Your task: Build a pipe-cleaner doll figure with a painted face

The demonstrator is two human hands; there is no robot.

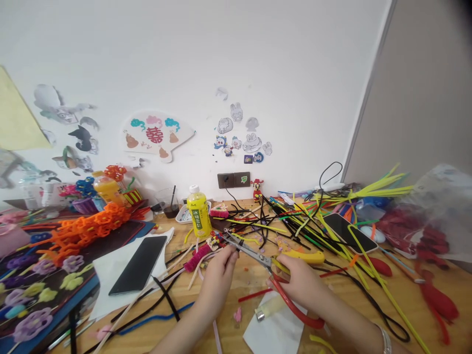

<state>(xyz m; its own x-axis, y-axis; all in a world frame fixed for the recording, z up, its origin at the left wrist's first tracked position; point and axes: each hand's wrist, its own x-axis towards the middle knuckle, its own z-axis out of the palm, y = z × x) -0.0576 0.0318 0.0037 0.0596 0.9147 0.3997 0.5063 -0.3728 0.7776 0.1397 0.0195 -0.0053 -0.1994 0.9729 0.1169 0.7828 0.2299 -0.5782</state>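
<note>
Head view: the person's right hand (302, 280) is clenching the red handles (291, 300) of metal scissors (254, 253), its fingers curling tightly around them. The left hand (217, 280) is closing on the scissors near the blades, gripping them between thumb and fingers. A white paper sheet (275, 332) is lying just below the scissors on the wooden table (239, 290). A pink chenille bundle (197, 258) is resting just left of the blades, and a yellow-handled tool (300, 256) is lying just beyond them. Farther beyond the scissors, tangled pipe cleaners (287, 231) are spreading across the table, and a yellow drink bottle (199, 211) is standing upright.
</note>
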